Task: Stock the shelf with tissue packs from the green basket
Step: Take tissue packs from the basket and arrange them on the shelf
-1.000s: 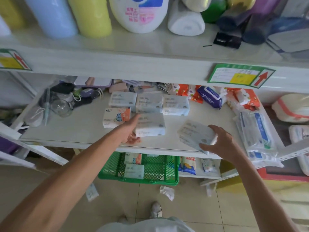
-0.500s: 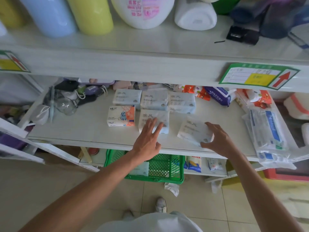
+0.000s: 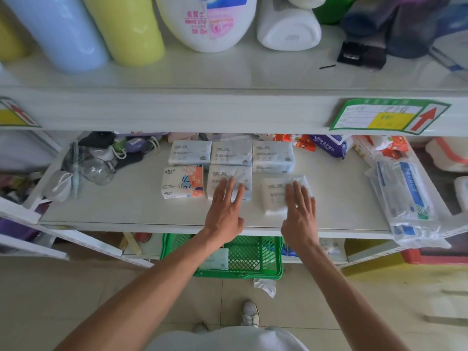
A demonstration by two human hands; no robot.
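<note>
Several pale blue tissue packs lie on the white shelf (image 3: 126, 209): a back row of three (image 3: 231, 153) and a front row. My left hand (image 3: 225, 211) lies flat, fingers spread, on the middle front pack (image 3: 222, 176). My right hand (image 3: 300, 214) lies flat on the right front pack (image 3: 274, 191), which sits slightly askew. An orange-patterned pack (image 3: 182, 182) is at the left of the front row. The green basket (image 3: 255, 257) stands on the floor under the shelf with one pale pack (image 3: 216, 259) visible in it, partly hidden by my left arm.
Bottles and rolls fill the upper shelf (image 3: 228, 107). A glass jar and small items (image 3: 98, 171) crowd the shelf's left end. Bagged goods (image 3: 402, 193) overhang its right front edge. Orange and purple packets (image 3: 326, 145) lie at the back right. A crumpled wrapper (image 3: 264, 286) is on the floor.
My right hand has set its tissue pack down on the shelf and now lies flat on it. My left hand has stayed on the middle front pack, fingers now spread flat.
</note>
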